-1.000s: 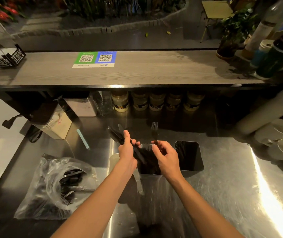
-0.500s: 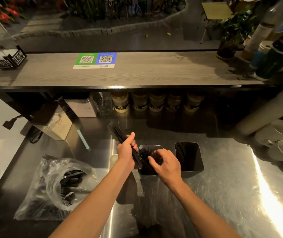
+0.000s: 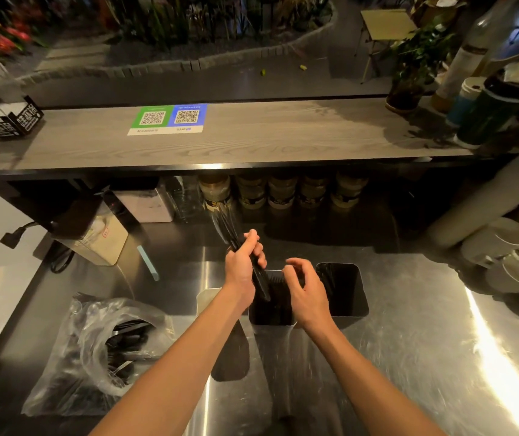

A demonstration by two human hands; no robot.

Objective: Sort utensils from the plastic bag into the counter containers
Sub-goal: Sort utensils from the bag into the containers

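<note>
My left hand (image 3: 241,268) grips a bundle of black plastic utensils (image 3: 232,228), their ends fanning up and away over the steel counter. The bundle's lower end hangs over the middle metal container (image 3: 273,320), which holds black utensils. My right hand (image 3: 304,286) hovers over that container with fingers loosely curled and nothing in it. A second container (image 3: 346,305) stands to the right, a third (image 3: 205,298) partly hidden behind my left arm. The clear plastic bag (image 3: 94,357) with black utensils lies at the lower left.
A steel counter (image 3: 424,357) spreads under everything. White cups (image 3: 509,256) are stacked at the right edge. Jars (image 3: 280,193) line the back under a wooden shelf (image 3: 267,136). A box-shaped device (image 3: 101,237) with a cable sits at the left.
My right hand dropped a black fork into the middle container and has come back up with nothing in it. My left hand tilted its bundle more upright.
</note>
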